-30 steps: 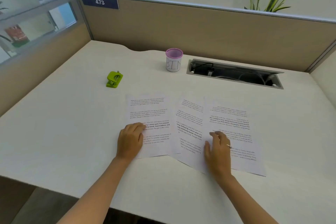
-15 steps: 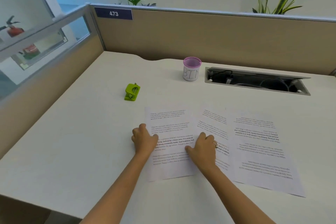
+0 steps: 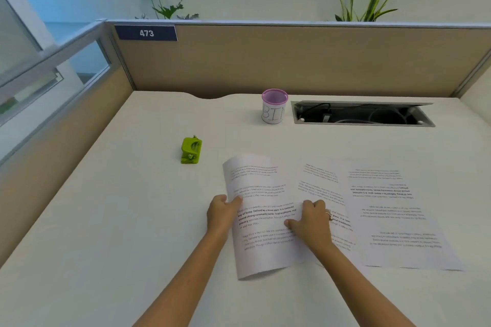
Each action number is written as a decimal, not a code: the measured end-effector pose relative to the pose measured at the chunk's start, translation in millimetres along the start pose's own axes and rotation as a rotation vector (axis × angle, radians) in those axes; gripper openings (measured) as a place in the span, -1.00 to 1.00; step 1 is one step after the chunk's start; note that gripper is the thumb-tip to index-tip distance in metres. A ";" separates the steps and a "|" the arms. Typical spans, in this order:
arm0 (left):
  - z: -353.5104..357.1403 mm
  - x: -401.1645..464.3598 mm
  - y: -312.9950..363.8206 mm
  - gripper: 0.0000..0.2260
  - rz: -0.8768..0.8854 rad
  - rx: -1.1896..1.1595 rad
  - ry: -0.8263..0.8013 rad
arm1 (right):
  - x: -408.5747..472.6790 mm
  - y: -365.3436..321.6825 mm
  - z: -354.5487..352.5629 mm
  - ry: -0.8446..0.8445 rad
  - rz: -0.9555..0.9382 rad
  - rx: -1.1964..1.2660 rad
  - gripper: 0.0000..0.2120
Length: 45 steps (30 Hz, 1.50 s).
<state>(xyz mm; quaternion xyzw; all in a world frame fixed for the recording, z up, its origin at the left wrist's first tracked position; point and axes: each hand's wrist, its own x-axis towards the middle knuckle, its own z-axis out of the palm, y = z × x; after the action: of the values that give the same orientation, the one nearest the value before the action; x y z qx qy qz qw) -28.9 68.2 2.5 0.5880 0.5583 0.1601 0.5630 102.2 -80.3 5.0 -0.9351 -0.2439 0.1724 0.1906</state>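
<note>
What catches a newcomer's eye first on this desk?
The left hand and right hand grip the side edges of a printed sheet, bowed up off the desk. More sheets lie flat to its right; a green hole punch and a cup marked BIN stand farther back.

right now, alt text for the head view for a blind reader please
Left hand and right hand grip the side edges of a printed sheet curling off a pale desk. Two more sheets lie to its right; a green hole punch and a cup marked BIN sit behind.
</note>
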 end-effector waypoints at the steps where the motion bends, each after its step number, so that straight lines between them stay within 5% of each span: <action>1: -0.2 1.4 0.3 -0.53 0.022 0.043 -0.008 | 0.1 -0.8 0.1 -0.008 0.002 -0.001 -0.45; 8: 7.2 4.4 4.0 -0.67 0.115 0.166 -0.021 | 3.8 -5.3 0.3 -0.025 -0.027 -0.016 -0.48; 12: 15.0 -1.6 6.6 -0.72 0.134 -0.126 -0.138 | 4.8 -6.2 -0.1 -0.018 -0.038 -0.019 -0.46; 17: 17.5 -5.2 14.7 -0.53 -0.055 -0.325 -0.192 | 7.0 -4.7 -0.1 -0.027 -0.062 -0.013 -0.44; 21: 21.1 -4.8 16.6 -0.70 -0.066 -0.495 -0.313 | 10.9 -3.5 0.0 -0.029 -0.081 -0.011 -0.45; 27: 14.7 3.0 9.6 -0.81 0.058 -0.370 -0.209 | 21.5 5.4 -3.0 -0.037 -0.141 0.018 -0.55; 34: 8.0 19.2 -2.0 -0.80 0.099 -0.167 -0.161 | 53.2 52.8 -40.4 0.225 -0.134 -0.016 -0.56; 38: 7.7 22.2 -6.9 -0.82 0.107 -0.174 -0.143 | 65.9 88.4 -44.1 0.063 -0.007 -0.251 -0.40; 45: 8.7 21.7 -12.5 -0.81 0.155 -0.157 -0.128 | 67.9 62.4 -26.0 -0.042 -0.162 -0.256 -0.48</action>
<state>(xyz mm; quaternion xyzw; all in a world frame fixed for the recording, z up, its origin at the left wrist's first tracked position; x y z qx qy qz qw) -20.6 78.9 -20.3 0.5925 0.4601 0.2084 0.6275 193.1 -102.5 -15.5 -0.9252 -0.3425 0.1434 0.0779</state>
